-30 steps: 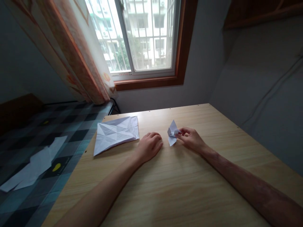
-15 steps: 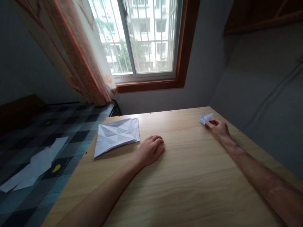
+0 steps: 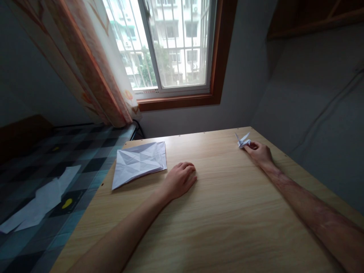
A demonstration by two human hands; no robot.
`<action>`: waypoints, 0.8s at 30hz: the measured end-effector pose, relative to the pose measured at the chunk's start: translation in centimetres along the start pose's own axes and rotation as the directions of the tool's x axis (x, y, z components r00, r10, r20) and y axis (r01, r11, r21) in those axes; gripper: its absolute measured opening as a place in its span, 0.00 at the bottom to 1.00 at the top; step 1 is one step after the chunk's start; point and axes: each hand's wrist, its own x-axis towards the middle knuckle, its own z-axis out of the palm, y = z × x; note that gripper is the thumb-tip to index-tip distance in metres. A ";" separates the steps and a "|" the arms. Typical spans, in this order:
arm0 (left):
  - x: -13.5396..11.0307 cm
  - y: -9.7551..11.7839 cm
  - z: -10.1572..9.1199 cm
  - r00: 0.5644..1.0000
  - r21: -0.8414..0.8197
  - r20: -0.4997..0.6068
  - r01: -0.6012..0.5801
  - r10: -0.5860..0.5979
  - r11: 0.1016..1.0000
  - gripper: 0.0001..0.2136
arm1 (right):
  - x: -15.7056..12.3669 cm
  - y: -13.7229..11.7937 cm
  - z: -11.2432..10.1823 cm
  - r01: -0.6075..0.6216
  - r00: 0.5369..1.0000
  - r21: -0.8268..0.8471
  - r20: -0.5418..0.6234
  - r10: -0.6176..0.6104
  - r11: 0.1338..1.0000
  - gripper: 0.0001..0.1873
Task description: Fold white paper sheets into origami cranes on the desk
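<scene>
At the far right of the table, a small folded white paper crane (image 3: 243,142) stands with its wings pointing up. My right hand (image 3: 259,152) pinches it on its near right side, between thumb and fingers. My left hand (image 3: 182,178) rests palm down on the wood, fingers loosely bent and nothing in them. Just beyond and left of it lie several sheets of white paper (image 3: 139,163); the top sheet is creased with fold lines.
The light wooden table (image 3: 216,220) has its far edge below a barred window (image 3: 182,49). On the left, a bed (image 3: 93,167) with a checked cover holds torn white paper pieces (image 3: 42,201). A curtain (image 3: 93,64) hangs beside the window, and a shelf (image 3: 315,28) juts from the right wall.
The paper crane has turned in my right hand, so both wings now show upright, and that hand has shifted slightly left. My left hand stays on the table.
</scene>
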 end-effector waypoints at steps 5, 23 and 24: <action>-0.1 -0.2 0.1 1.000 -0.006 -0.009 -0.006 0.006 1.000 0.09 | 0.4 -0.1 0.1 -0.012 1.000 -0.114 -0.008 0.011 0.993 0.18; -0.2 -0.3 0.2 1.000 0.006 0.010 0.005 -0.006 1.000 0.10 | 1.2 -1.3 0.3 0.118 0.981 -0.303 -0.113 -0.159 0.945 0.16; -0.2 -0.3 0.2 1.000 0.006 0.010 0.004 -0.004 1.000 0.10 | 1.2 -1.4 0.3 0.127 0.981 -0.318 -0.099 -0.167 0.939 0.16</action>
